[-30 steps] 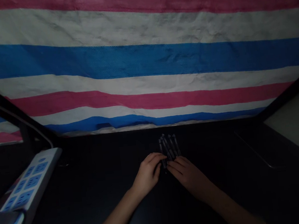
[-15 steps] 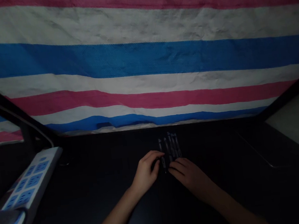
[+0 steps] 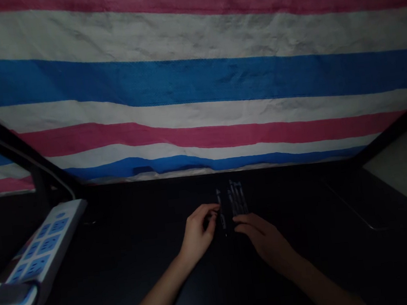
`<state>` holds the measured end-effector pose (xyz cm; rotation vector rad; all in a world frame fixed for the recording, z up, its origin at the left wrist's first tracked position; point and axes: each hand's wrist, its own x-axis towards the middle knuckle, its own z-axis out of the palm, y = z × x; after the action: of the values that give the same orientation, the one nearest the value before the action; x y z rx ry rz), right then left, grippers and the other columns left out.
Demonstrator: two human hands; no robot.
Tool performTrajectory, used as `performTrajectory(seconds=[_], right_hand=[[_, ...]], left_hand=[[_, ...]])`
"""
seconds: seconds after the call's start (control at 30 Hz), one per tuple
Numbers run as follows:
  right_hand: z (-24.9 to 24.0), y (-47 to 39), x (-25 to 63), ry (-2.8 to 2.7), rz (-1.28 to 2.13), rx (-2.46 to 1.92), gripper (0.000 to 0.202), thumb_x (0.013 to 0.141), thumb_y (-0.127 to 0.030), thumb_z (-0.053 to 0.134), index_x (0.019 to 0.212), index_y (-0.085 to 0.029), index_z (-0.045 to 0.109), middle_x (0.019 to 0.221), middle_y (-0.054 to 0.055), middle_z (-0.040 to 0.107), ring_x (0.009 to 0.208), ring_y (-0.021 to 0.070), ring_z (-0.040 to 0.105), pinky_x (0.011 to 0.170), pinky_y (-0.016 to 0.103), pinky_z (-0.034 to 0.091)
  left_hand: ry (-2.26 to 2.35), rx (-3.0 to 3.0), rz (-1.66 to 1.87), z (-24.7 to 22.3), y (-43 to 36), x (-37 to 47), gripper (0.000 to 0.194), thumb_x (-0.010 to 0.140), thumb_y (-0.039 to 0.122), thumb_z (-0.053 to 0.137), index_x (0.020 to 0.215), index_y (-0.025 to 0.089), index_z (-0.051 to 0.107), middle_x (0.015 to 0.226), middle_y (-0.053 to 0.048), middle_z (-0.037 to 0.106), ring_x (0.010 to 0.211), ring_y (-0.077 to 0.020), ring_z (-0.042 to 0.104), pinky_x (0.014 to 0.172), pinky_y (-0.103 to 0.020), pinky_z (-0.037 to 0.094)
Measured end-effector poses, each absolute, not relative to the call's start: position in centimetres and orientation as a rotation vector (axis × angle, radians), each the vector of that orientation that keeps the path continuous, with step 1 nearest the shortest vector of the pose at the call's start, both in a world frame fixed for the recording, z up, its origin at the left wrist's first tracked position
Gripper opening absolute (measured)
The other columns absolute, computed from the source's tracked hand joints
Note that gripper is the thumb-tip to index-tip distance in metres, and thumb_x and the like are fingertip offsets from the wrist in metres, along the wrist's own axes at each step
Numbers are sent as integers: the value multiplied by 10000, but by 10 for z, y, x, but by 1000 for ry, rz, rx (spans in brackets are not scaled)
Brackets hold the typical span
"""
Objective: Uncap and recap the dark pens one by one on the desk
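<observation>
Several slim dark pens (image 3: 236,198) lie side by side on a black tabletop (image 3: 153,226), pointing away from me. One pen (image 3: 222,216) lies apart to the left of this bunch. Beside that single pen is my left hand (image 3: 198,229), its index fingertip at the pen's left side and the thumb held apart. My right hand (image 3: 262,236) rests at the near ends of the bunch, its fingers stretched out against them and covering those ends. The dim light hides fine detail on the pens.
At the left stands a white power strip (image 3: 48,243) with a plug and a red light. A striped red, white and blue sheet (image 3: 195,82) hangs behind the table. To the right lies a dark flat object (image 3: 356,199) with a faintly shining edge.
My right hand has moved slightly right, and a pen that lay between the single pen and the bunch now lies against the bunch. My left hand has barely shifted.
</observation>
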<state>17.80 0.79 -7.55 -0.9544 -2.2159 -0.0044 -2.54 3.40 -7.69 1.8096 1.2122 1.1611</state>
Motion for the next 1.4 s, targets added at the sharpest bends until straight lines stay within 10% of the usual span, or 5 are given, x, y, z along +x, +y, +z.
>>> performTrajectory(seconds=[0.5,0.7,0.87,1.4], right_hand=[[-68,-37,172,-1951,219,-818,233,793,-53,601,959,-218,602,957,62,677,850,160,677,724,242,577],[-74,-35,152,-1480,1417,-889,327,869,-298,564,1181,-227,498,1160,132,593,851,205,685,692,344,571],[-80,-29,151,-873,2309,-933,505,879,-546,484,1069,-84,559,776,107,675,543,152,665,495,244,495],[-80,-34,149,-1037,2222,-1056,359,715,-413,717,774,-172,457,536,-20,625,343,86,550,306,120,318]], left_hand=[[993,842,1055,-64,33,-21,446,778,509,614,925,92,664,624,-17,605,398,-66,487,367,-172,301],[961,843,1143,-64,34,-23,358,790,457,631,812,100,658,482,32,496,384,-43,377,390,-173,219],[970,864,1159,-66,32,-21,331,782,438,645,741,109,650,468,48,444,397,-45,329,409,-192,187],[1001,915,1124,-66,25,-15,331,756,443,680,689,120,645,496,24,522,409,-47,370,419,-188,213]])
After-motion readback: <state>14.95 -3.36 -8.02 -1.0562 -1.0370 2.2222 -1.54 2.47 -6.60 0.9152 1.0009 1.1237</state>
